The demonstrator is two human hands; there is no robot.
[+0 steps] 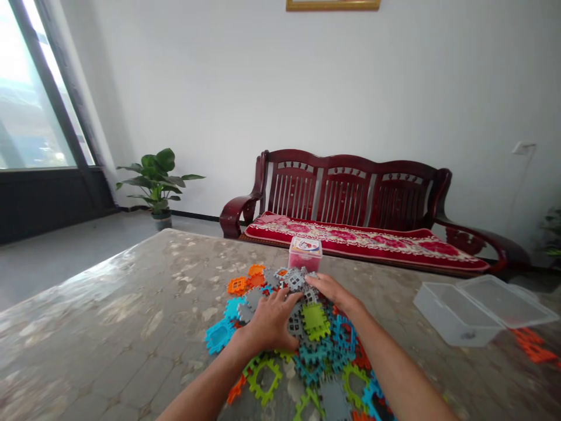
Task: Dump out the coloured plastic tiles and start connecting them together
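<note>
White wall point(210, 93) ahead, daylight from a window point(35, 111) at far left, patterned grey-brown tabletop point(144, 304) below. My left hand point(270, 323) lies over the heap of toothed plastic pieces, fingers stretched forward, thumb spread wide from them; nothing seen in its grasp. A dark grey lattice piece point(295, 320) shows in the gap between thumb and fingers. My right hand point(331, 290) reaches in from the other side, fingertips at the light grey pieces point(296, 279) on top of the far part of the heap; cannot tell whether it grips one or only touches. Between my forearms, just right of the left thumb, a lime-green square point(315, 320). Nearer me, teal pieces point(313, 354), a lime-green ring point(254, 381) and a flat grey plate point(333, 400). Left fringe of the heap: light-blue pieces point(219, 336), with orange pieces point(237, 285) farther off. Just beyond the heap stands a small clear box point(305, 259), pink inside, printed label on top. Well apart to the right, an open clear container point(453, 321), its lid folded outward, more orange parts point(532, 345) beside it. Past the tabletop, a dark red wooden bench point(346, 158) with a red floral cover point(363, 235); leafy potted plant point(158, 181) to its left.
</note>
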